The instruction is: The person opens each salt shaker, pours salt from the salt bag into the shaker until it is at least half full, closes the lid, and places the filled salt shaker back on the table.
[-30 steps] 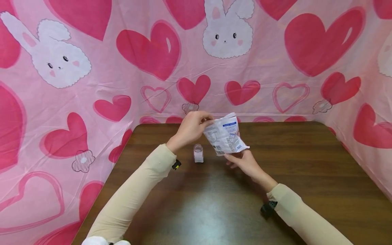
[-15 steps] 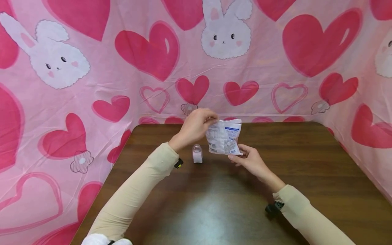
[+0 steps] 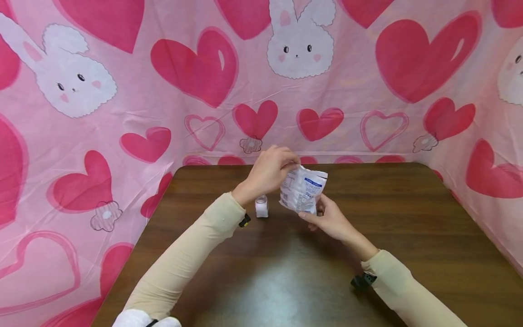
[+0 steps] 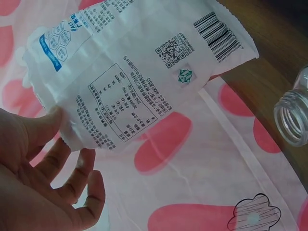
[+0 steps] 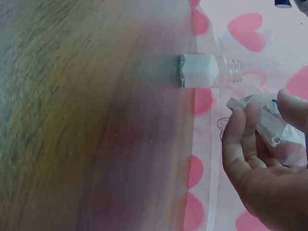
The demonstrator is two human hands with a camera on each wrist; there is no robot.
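Between both hands is a white plastic packet (image 3: 301,193) with blue print, held above the table. My left hand (image 3: 270,170) pinches its upper left corner between thumb and fingers. My right hand (image 3: 332,219) grips the lower right end, thumb on the near face and fingers behind. In the left wrist view the packet (image 4: 144,77) shows a printed table, a QR code and a barcode. Just left of it a small glass jar (image 3: 261,207) stands upright on the table, its mouth uncovered. White contents fill much of the jar (image 5: 199,70) in the right wrist view.
The brown wooden table (image 3: 388,227) extends under both arms. Behind it and along its sides hangs a pink cloth (image 3: 347,91) with hearts and rabbits. Straps with dark devices (image 3: 362,281) sit at the wrists.
My left hand has shifted right with its corner of the packet. The packet has sunk a little and now bends down its middle. The jar stays where it was.
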